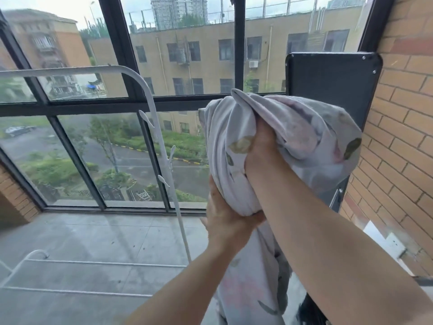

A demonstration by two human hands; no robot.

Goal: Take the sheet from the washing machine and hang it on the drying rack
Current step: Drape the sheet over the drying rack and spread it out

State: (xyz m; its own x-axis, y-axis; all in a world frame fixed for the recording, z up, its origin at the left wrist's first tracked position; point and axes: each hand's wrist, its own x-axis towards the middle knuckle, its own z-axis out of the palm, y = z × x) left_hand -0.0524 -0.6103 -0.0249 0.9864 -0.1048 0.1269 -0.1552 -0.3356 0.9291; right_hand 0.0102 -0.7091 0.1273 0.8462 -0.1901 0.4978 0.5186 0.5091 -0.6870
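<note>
A pale grey sheet (pixel 304 132) with a leaf and flower print is bunched up in the air at chest height, right of centre. My right hand (pixel 262 151) grips the bundle high up, fingers buried in the folds. My left hand (pixel 225 219) holds the bundle from underneath. A long tail of the sheet hangs down between my arms. The white metal drying rack (pixel 150 99) stands to the left, its top bar at the height of my hands and its lower rails near the floor. The sheet does not touch the rack. No washing machine is in view.
Large black-framed windows (pixel 140 106) fill the wall ahead. A brick wall (pixel 403 137) stands on the right with a dark panel (pixel 332 76) fixed against it. Grey concrete floor (pixel 93 235) spreads under the rack.
</note>
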